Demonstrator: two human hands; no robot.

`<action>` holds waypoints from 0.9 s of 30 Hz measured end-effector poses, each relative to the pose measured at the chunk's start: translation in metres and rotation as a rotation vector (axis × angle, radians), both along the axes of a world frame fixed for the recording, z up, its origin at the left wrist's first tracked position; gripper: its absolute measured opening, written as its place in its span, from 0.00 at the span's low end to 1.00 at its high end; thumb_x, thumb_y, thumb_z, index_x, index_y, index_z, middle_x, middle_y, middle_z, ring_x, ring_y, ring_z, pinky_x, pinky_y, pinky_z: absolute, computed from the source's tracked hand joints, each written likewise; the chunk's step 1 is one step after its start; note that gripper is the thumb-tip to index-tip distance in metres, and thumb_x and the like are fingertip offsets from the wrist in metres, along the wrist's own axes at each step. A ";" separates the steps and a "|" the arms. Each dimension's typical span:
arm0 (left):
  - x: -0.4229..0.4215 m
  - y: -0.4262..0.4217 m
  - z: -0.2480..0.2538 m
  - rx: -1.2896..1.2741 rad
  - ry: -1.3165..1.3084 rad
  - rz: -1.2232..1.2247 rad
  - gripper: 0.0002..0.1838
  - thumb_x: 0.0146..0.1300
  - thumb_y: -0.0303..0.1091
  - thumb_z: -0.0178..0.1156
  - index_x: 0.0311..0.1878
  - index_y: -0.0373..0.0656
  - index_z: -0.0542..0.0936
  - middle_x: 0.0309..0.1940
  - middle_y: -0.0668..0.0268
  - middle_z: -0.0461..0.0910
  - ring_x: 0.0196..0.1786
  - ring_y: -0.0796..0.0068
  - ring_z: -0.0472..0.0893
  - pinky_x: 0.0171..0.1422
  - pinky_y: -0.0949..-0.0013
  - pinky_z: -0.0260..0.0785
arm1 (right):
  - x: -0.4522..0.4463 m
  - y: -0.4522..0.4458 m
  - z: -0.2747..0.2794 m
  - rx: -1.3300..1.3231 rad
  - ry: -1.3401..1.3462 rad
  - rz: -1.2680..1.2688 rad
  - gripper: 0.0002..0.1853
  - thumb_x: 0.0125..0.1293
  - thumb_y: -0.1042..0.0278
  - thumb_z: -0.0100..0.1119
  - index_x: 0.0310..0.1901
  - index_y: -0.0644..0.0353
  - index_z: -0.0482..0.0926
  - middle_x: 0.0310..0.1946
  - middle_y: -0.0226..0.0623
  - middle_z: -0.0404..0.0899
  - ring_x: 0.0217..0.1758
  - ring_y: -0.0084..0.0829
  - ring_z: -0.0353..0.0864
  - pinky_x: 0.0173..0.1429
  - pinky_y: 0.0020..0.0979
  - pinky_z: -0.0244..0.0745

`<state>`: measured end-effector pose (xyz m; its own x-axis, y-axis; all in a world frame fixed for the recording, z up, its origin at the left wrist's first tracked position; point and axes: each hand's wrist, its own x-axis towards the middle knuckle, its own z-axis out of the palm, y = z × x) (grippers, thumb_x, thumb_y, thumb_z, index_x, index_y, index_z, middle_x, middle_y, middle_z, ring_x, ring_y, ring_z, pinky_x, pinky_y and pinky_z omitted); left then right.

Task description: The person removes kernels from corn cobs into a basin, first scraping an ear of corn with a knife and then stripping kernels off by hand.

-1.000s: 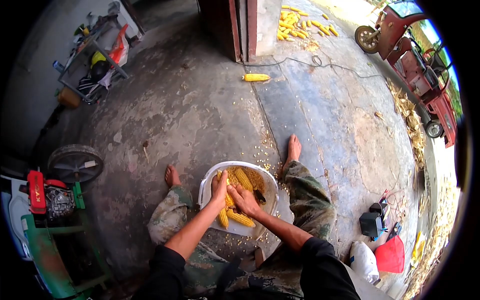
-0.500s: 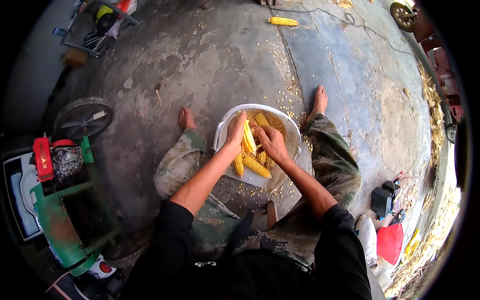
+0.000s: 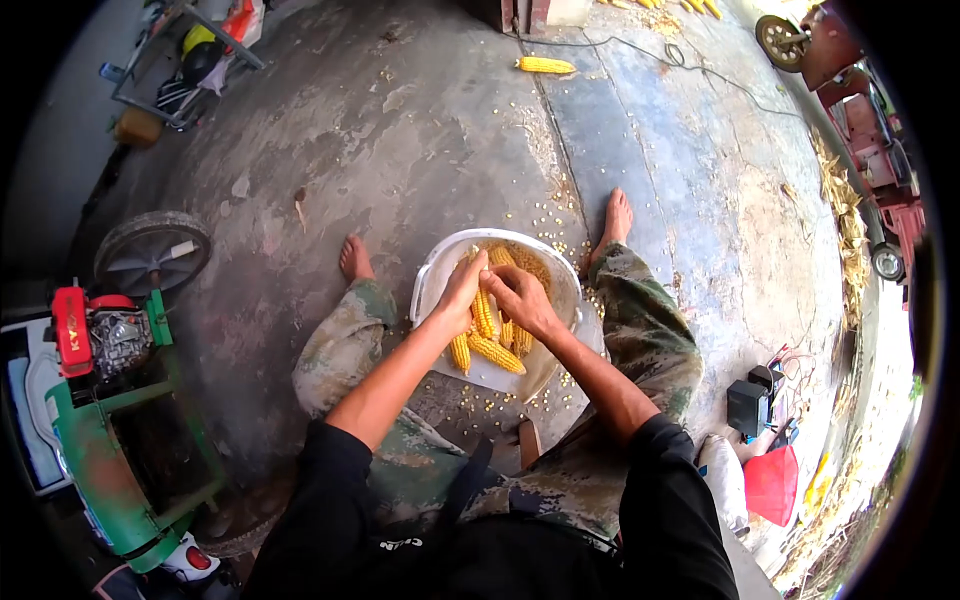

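Yellow loose kernels [image 3: 534,262] lay in the far part of the white tub [image 3: 433,288]; several corn cobs [image 3: 497,354] there bore unremoved kernels. Head view: left hand [image 3: 462,294] was closed round an upright-held cob [image 3: 484,314] over the tub; right hand [image 3: 524,302] met left, its grip unconfirmed. One kernelled cob [image 3: 545,65] lay on the concrete floor [image 3: 400,150].

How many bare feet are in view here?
2: the left foot on the floor, beyond the left side of the white tub, and the right foot, beyond its right side. No others show.
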<state>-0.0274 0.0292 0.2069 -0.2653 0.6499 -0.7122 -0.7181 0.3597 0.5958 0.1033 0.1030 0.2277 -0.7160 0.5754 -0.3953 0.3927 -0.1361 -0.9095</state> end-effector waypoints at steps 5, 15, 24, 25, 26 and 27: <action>0.000 -0.010 0.003 0.005 -0.029 -0.027 0.21 0.74 0.50 0.55 0.61 0.46 0.73 0.52 0.64 0.77 0.53 0.68 0.78 0.59 0.59 0.73 | 0.002 -0.004 -0.016 -0.004 0.063 0.027 0.30 0.73 0.43 0.54 0.54 0.69 0.78 0.25 0.37 0.77 0.25 0.26 0.78 0.30 0.31 0.72; -0.004 -0.039 0.018 0.277 0.125 -0.227 0.24 0.78 0.48 0.48 0.68 0.43 0.68 0.56 0.63 0.75 0.60 0.73 0.75 0.64 0.64 0.69 | 0.003 -0.008 0.020 -0.212 0.160 -0.123 0.25 0.72 0.48 0.59 0.48 0.69 0.77 0.21 0.33 0.76 0.20 0.23 0.75 0.25 0.26 0.68; 0.015 -0.057 0.104 0.174 0.178 -0.356 0.26 0.77 0.37 0.50 0.74 0.49 0.57 0.43 0.68 0.75 0.38 0.79 0.80 0.37 0.72 0.79 | 0.012 -0.010 0.055 -0.423 0.218 -0.047 0.21 0.71 0.49 0.62 0.43 0.64 0.76 0.22 0.29 0.75 0.19 0.19 0.71 0.23 0.22 0.63; 0.015 -0.070 0.077 0.303 0.192 -0.320 0.27 0.77 0.37 0.50 0.75 0.52 0.56 0.42 0.69 0.75 0.36 0.79 0.79 0.35 0.73 0.77 | 0.010 -0.023 0.053 -0.512 0.255 -0.022 0.21 0.71 0.49 0.62 0.44 0.64 0.76 0.23 0.30 0.75 0.19 0.18 0.71 0.23 0.21 0.62; 0.018 -0.068 0.094 0.259 0.155 -0.319 0.26 0.78 0.36 0.50 0.75 0.54 0.57 0.41 0.70 0.74 0.35 0.81 0.77 0.34 0.74 0.75 | 0.013 -0.012 0.055 -0.545 0.289 -0.024 0.21 0.71 0.50 0.62 0.44 0.64 0.76 0.23 0.30 0.75 0.19 0.18 0.70 0.23 0.19 0.62; 0.018 -0.066 0.086 0.289 0.112 -0.281 0.26 0.77 0.36 0.50 0.74 0.54 0.58 0.40 0.71 0.74 0.33 0.83 0.76 0.32 0.75 0.73 | 0.014 -0.009 0.057 -0.506 0.271 -0.037 0.21 0.72 0.50 0.61 0.44 0.65 0.76 0.23 0.30 0.76 0.19 0.18 0.70 0.23 0.20 0.62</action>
